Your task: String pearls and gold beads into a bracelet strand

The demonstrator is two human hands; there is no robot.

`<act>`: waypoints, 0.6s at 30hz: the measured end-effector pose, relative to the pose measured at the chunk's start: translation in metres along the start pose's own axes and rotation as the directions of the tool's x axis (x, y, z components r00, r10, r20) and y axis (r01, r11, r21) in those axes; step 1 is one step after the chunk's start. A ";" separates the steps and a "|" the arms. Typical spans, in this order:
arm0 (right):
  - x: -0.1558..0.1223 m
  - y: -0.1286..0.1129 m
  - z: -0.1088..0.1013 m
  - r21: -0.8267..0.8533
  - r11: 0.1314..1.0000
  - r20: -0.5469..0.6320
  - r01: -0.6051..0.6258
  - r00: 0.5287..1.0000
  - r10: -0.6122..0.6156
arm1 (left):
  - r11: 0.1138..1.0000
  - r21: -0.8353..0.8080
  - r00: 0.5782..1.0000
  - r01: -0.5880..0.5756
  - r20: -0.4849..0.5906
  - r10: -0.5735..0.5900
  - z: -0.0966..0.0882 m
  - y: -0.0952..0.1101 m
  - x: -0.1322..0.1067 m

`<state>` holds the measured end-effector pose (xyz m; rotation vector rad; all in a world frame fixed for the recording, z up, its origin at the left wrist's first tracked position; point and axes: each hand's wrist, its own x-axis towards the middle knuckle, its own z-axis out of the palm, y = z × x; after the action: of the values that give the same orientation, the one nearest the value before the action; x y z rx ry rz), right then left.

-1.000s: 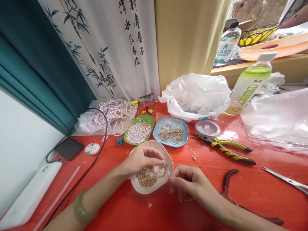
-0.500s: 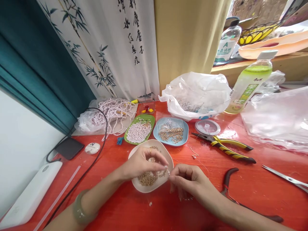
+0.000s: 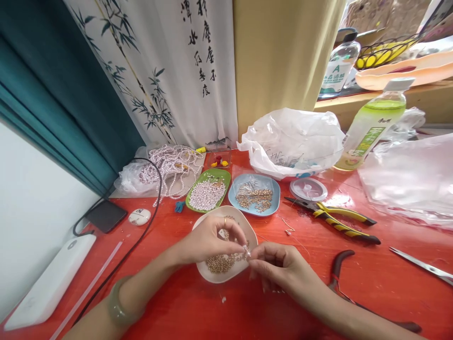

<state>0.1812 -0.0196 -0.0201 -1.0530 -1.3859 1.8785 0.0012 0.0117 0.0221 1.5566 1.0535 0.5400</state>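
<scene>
My left hand (image 3: pixel 212 238) hovers over a white dish (image 3: pixel 247 226) that holds small gold beads (image 3: pixel 219 263). Its thumb and forefinger pinch a tiny pearl-like bead at the dish's right edge. My right hand (image 3: pixel 279 269) rests on the red table just right of the dish, fingers curled in a pinch that meets the left fingertips; what it holds is too thin to make out. A green bangle (image 3: pixel 118 302) sits on my left wrist.
Behind the dish stand a green tray of pearls (image 3: pixel 208 191) and a blue dish of gold findings (image 3: pixel 255 196). Yellow-handled pliers (image 3: pixel 336 219), dark-handled pliers (image 3: pixel 339 269) and scissors (image 3: pixel 421 265) lie to the right. A green drink bottle (image 3: pixel 371 125), plastic bags, pearl strands (image 3: pixel 170 165) and a black cable (image 3: pixel 141 236) fill the back and left.
My left hand shifted slightly right over the dish, bringing its pinched fingertips against those of my right hand. The view drifted a little; nothing else moved.
</scene>
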 end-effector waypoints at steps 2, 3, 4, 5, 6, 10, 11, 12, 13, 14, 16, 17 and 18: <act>0.000 0.000 0.000 -0.006 1.000 0.001 0.001 1.000 -0.001 | 0.998 0.056 1.000 -0.017 0.008 0.017 0.000 0.001 -0.001; 0.000 0.000 0.000 -0.009 1.000 0.002 0.000 1.000 0.000 | 0.994 0.102 0.999 -0.042 0.014 0.041 0.000 0.002 -0.002; 0.000 0.000 0.001 -0.012 1.000 0.003 0.001 1.000 -0.001 | 0.984 0.158 0.997 -0.080 0.026 0.076 -0.001 0.003 -0.002; 0.000 0.000 0.001 -0.016 1.000 0.005 0.001 1.000 -0.001 | 0.968 0.217 0.992 -0.124 0.040 0.118 -0.001 0.004 -0.003; 0.000 -0.001 0.001 -0.019 1.000 0.006 0.000 1.000 0.000 | 0.947 0.276 0.986 -0.166 0.054 0.158 -0.001 0.004 -0.003; 0.001 -0.001 0.001 -0.037 0.999 -0.003 -0.009 1.000 0.008 | 0.838 0.467 0.957 -0.283 0.082 0.277 0.001 0.005 -0.006; 0.001 -0.001 0.001 -0.040 0.999 -0.005 -0.010 1.000 0.010 | 0.808 0.503 0.949 -0.305 0.087 0.304 0.001 0.005 -0.006; 0.001 -0.001 0.000 -0.042 0.999 -0.006 -0.011 1.000 0.011 | 0.779 0.534 0.939 -0.329 0.094 0.332 0.002 0.004 -0.006; 0.001 0.000 0.000 -0.045 0.999 -0.007 -0.011 1.000 0.011 | 0.751 0.560 0.928 -0.350 0.099 0.359 0.002 0.004 -0.006; 0.001 0.000 0.000 -0.047 0.999 -0.008 -0.010 1.000 0.010 | 0.728 0.579 0.918 -0.367 0.102 0.382 0.002 0.005 -0.006; 0.001 0.000 0.000 -0.049 0.999 -0.008 -0.008 1.000 0.007 | 0.697 0.598 0.901 -0.395 0.105 0.420 0.003 0.006 -0.006; 0.001 -0.001 0.000 -0.048 0.999 -0.008 -0.005 1.000 0.004 | 0.688 0.601 0.895 -0.406 0.110 0.433 0.003 0.006 -0.006; 0.001 -0.002 0.001 -0.044 0.999 -0.009 -0.002 1.000 0.002 | 0.683 0.602 0.890 -0.414 0.113 0.441 0.003 0.007 -0.007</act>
<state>0.1802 -0.0186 -0.0187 -1.0833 -1.4282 1.8505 0.0029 0.0044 0.0295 2.4266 0.9355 0.5751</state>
